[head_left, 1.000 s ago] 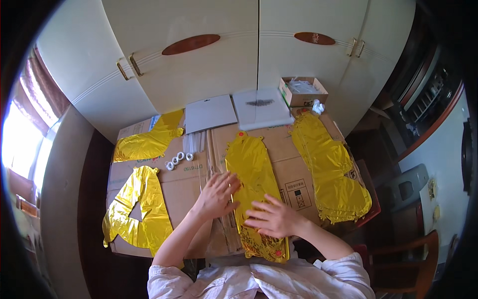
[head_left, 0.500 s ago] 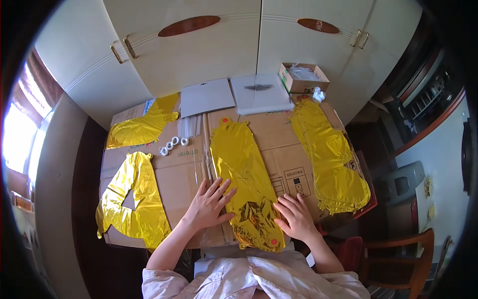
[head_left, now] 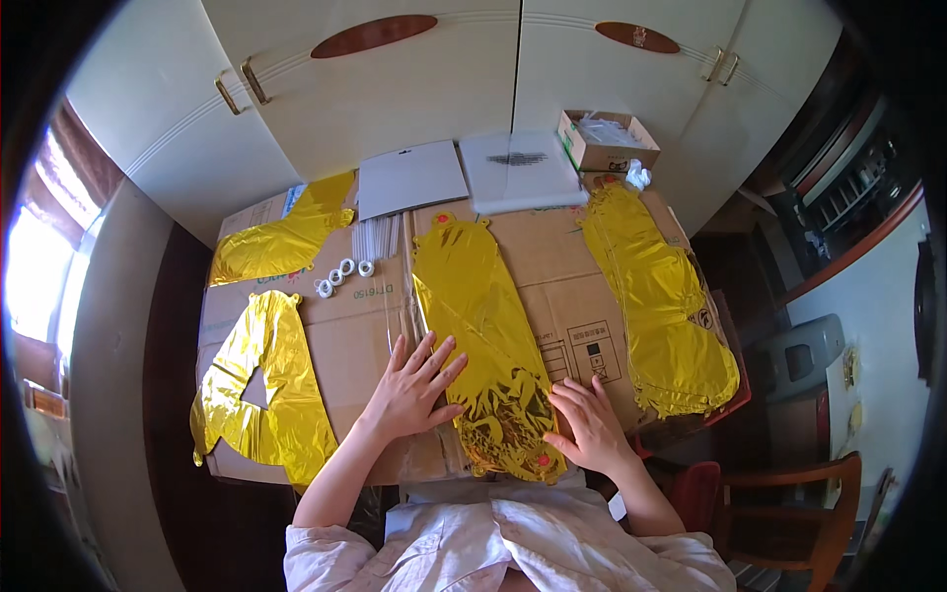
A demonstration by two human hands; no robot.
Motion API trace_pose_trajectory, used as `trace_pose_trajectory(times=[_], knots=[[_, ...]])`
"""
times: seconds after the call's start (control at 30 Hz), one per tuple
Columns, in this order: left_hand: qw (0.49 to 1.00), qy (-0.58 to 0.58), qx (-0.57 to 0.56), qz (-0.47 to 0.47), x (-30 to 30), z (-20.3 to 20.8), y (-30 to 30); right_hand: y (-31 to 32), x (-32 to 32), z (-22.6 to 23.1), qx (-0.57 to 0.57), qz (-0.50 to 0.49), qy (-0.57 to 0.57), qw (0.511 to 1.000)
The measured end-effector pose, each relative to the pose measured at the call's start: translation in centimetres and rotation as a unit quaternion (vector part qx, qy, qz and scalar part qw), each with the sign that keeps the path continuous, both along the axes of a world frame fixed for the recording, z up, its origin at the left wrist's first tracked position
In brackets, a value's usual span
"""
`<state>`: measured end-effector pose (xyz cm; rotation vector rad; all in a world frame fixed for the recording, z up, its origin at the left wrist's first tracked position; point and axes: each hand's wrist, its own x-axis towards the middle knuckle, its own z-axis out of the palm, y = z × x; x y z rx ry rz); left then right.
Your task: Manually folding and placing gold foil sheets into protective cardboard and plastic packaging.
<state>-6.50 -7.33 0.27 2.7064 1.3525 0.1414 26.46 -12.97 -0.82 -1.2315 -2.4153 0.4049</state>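
Observation:
A long, flat gold foil balloon (head_left: 475,306) lies on the cardboard in front of me, its near end crinkled and shiny. My left hand (head_left: 412,390) rests flat with fingers spread at its left edge, fingertips on or beside the foil. On the opposite edge, my right hand (head_left: 589,424) lies with its fingers stretched out, touching the foil near its lower right. Neither hand grips anything. Red round spots mark both ends of this balloon. To the left is a gold foil balloon shaped like a letter A (head_left: 286,370); to the right lie stacked gold foil balloons (head_left: 661,296).
Flattened cardboard (head_left: 345,335) covers the table. Farther back are another gold foil piece (head_left: 286,237), white tape rolls (head_left: 326,288), clear straws (head_left: 377,237), a grey board (head_left: 412,185), a clear plastic sheet (head_left: 523,178) and an open box (head_left: 609,143). A wooden chair (head_left: 838,493) stands at right.
Both hands stay at the balloon's edges, with only slight shifts of the fingers. The crinkles at its near end have changed shape. The whole view has shifted a little.

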Motion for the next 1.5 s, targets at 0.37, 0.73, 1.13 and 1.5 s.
trace_pose_trajectory(times=[0.37, 0.73, 1.13, 1.5], knots=[[1.0, 0.012, 0.002, -0.005, -0.2, -0.3, 0.1, -0.3, 0.4, -0.9, 0.024, 0.015, -0.042, 0.999], [1.0, 0.011, 0.002, -0.004, -0.1, -0.2, 0.0, -0.8, 0.6, -0.8, 0.017, 0.017, -0.041, 0.999], [1.0, 0.006, 0.018, -0.018, -0.6, 0.3, -0.3, 2.9, -0.8, 0.6, 0.029, 0.055, -0.061, 0.996], [0.991, -0.017, 0.005, 0.132, -1.6, 0.9, 5.2, 17.8, -5.6, -0.9, 0.007, 0.022, 0.028, 0.999]])
